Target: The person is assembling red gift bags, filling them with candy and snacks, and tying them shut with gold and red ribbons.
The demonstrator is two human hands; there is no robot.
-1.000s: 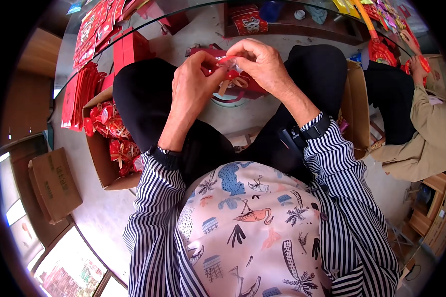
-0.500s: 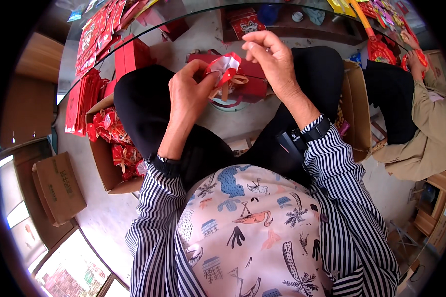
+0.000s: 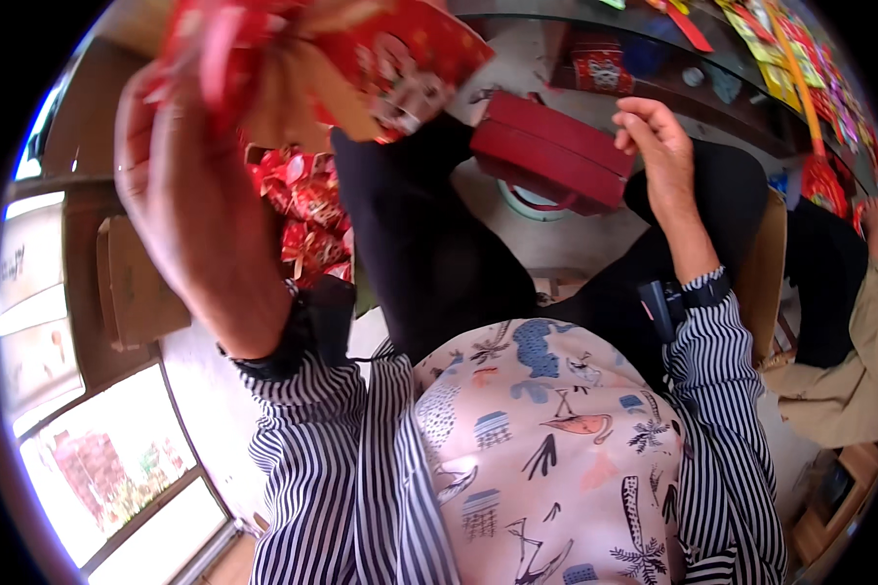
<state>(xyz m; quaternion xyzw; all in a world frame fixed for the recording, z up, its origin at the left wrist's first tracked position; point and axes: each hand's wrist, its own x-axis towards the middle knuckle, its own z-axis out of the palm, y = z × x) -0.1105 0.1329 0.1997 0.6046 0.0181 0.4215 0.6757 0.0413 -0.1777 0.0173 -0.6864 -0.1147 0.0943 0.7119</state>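
Raised high at the upper left and close to the camera, my left hand (image 3: 200, 210) is closed on a red printed gift packet (image 3: 415, 73) with a gold ribbon (image 3: 327, 93). Motion blurs the hand and part of the packet. Below them, several similar red packets (image 3: 312, 210) fill a carton beside my left leg. My right hand (image 3: 661, 156) hovers by my right knee, its fingers loosely bent and somewhat apart, with nothing visible in them. Left of that hand, a dark red case with a handle (image 3: 551, 146) sits between my knees on a round, pale-rimmed support.
A glass-topped table (image 3: 517, 12) runs across the far side, with colourful packages (image 3: 800, 58) at its right. A brown carton (image 3: 766, 263) stands by my right leg. Further right sits another person in a tan top (image 3: 839, 380). A closed carton (image 3: 141, 283) is at the left.
My left hand has swung up and left with the packet, from above the dark red case to over the carton. The view has turned left. My right hand stays near the right knee.
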